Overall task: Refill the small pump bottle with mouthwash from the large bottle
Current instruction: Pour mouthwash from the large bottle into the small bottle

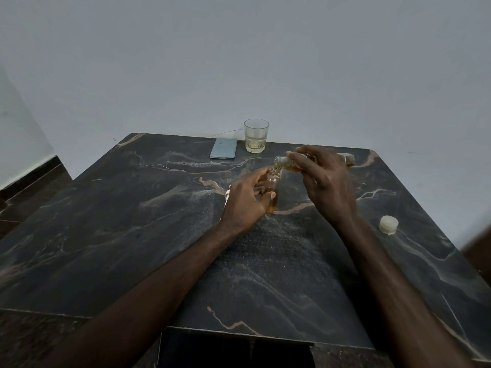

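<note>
Small bottle (272, 192) at centre of counter (132, 221), some amber liquid inside, gripped by left hand (245, 201). Just above its open neck, mouth of large bottle (288, 163), tilted nearly flat, gripped by right hand (322, 179). Near right: cap (388, 224). Far edge: glass (255, 136), phone (223, 148).

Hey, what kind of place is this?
Probably a room in a home: a dark marble table against a plain wall, with a phone and a drinking glass on it.
</note>
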`<act>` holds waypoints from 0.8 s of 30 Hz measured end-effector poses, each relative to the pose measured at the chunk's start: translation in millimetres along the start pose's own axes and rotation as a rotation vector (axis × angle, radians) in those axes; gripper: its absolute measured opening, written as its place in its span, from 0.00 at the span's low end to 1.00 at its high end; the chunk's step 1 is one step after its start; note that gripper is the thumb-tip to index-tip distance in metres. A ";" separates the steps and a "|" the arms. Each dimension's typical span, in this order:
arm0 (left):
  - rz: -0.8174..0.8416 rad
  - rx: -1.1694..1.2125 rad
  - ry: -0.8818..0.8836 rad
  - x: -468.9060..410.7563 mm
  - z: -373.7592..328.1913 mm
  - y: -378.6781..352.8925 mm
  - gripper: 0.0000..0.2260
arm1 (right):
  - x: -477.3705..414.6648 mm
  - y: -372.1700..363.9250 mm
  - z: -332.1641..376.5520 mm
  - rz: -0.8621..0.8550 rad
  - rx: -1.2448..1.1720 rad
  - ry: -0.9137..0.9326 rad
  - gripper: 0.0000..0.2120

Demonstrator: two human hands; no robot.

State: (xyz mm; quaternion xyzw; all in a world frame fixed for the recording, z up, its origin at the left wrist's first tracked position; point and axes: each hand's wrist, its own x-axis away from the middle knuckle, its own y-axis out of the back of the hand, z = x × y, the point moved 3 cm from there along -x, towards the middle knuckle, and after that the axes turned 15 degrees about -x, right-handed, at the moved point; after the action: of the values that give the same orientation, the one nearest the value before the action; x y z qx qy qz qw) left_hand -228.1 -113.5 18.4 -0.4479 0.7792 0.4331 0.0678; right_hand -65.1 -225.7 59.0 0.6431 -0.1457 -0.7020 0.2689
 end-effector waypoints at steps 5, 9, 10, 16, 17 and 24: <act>0.005 -0.007 0.004 -0.6 1.1 -1.0 0.26 | -0.2 -0.6 -1.3 0.006 0.005 0.000 0.24; 0.006 -0.004 0.005 -1.0 2.0 -1.7 0.26 | 0.0 -0.6 -1.7 0.004 -0.002 0.002 0.25; 0.005 -0.001 0.003 -1.0 2.3 -2.0 0.26 | 0.0 -0.6 -1.5 0.004 -0.003 0.002 0.24; 0.004 -0.007 0.011 -1.2 3.4 -2.8 0.26 | -0.3 0.2 -0.5 0.005 0.003 0.001 0.24; 0.006 -0.010 0.011 -1.2 3.3 -2.9 0.26 | -0.2 0.2 -0.4 0.006 0.004 0.003 0.24; 0.013 -0.008 0.010 -0.7 1.1 -1.9 0.26 | -0.7 0.4 -0.7 0.000 -0.011 0.011 0.24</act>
State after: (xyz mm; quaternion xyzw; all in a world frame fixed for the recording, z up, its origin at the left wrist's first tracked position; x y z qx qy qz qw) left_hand -226.5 -112.7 16.8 -0.4454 0.7807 0.4344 0.0591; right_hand -64.3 -225.6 59.7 0.6454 -0.1403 -0.6993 0.2733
